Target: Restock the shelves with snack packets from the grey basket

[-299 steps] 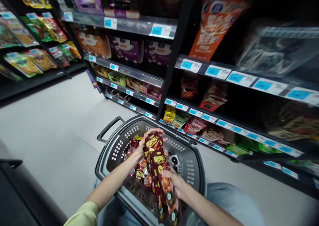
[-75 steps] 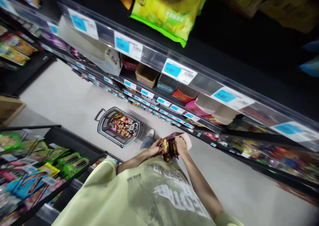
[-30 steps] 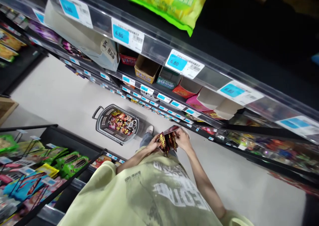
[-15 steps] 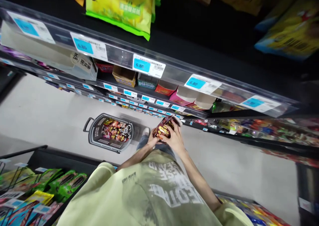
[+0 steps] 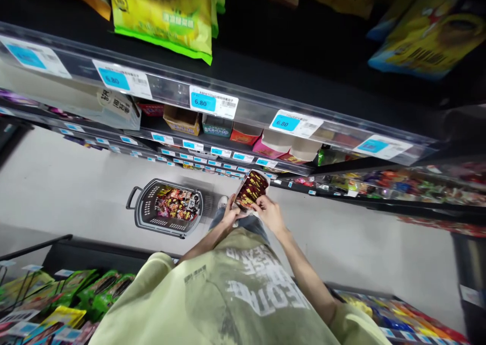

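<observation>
— What do the hands hold?
— A bunch of dark red snack packets (image 5: 251, 188). The left hand (image 5: 229, 217) has its grip clenched on their lower end. The right hand (image 5: 268, 214) has its grip closed on them from the other side, fingers across the front.
— Where are the packets?
— In the air in front of the person's yellow-green shirt (image 5: 235, 294), tilted up toward the shelves.
— And the basket?
— The grey basket (image 5: 145, 212) stands on the pale floor (image 5: 68, 183), to the left of the hands and well apart from them. It is full of colourful packets, and its handle is at the left end.
— Higher up?
— A clear shelf rail (image 5: 170, 89) carries blue price tags; one tag (image 5: 213, 102) reads 6.80. A green-yellow bag (image 5: 167, 10) lies on the shelf above it, and open cartons (image 5: 182, 119) sit on the shelf below.
</observation>
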A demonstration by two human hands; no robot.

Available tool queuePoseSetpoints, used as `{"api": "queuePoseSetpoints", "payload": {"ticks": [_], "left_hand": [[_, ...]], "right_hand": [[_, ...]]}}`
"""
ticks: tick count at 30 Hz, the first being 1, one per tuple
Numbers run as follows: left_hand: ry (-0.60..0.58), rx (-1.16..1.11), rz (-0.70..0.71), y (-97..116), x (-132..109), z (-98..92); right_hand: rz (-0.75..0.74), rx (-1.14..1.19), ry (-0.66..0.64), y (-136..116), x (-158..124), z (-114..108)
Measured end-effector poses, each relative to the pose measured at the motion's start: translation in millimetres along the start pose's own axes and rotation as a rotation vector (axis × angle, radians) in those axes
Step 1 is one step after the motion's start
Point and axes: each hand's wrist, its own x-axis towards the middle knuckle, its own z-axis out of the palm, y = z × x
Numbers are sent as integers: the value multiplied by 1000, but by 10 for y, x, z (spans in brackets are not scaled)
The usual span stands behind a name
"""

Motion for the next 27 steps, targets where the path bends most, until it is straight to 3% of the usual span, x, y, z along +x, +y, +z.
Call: {"api": "queuePoseSetpoints", "payload": {"ticks": [3, 6, 11, 16, 21, 27], "left_hand": [[-3, -22, 10, 11, 31, -4], [7, -45, -23, -13, 56, -21], [-12, -60, -19, -84, 77, -43], [-10, -73, -13, -109, 157, 4], [18, -39, -8, -185, 330, 126], [-21, -14, -42, -271, 563, 435]], "right_hand": [[-33, -85, 66, -25, -54, 133], [83, -98, 177, 10, -128, 214], [214, -16, -51, 178, -170, 335], [320, -104, 67, 290, -1, 517], [420, -146, 161, 468, 110, 604], [440, -155, 214, 738, 293, 490]]}}
